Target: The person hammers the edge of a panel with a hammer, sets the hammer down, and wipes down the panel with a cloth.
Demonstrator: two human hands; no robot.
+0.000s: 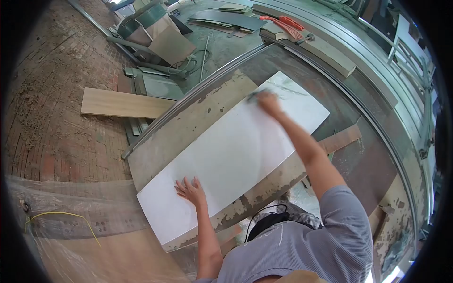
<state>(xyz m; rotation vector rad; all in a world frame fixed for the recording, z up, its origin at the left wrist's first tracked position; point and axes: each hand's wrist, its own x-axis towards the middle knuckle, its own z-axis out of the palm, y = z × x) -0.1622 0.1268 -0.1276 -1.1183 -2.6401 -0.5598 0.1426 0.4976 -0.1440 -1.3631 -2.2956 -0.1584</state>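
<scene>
A long white panel [222,151] lies at a slant on a worn, stained board on the workbench. My left hand [190,191] rests on the panel's lower left part with its fingers spread. Near the panel's far edge, my right hand [268,103] is closed on a small dark object [252,96], blurred by motion, pressed against the surface. Faint greenish streaks [295,87] mark the panel's far right corner.
Red-handled tools [285,26] lie on a beam at the back. A wooden plank [127,104] juts out at the left. A metal rail [203,87] edges the bench. Plastic sheeting [85,221] covers the lower left. A reddish board piece [340,138] lies right of the panel.
</scene>
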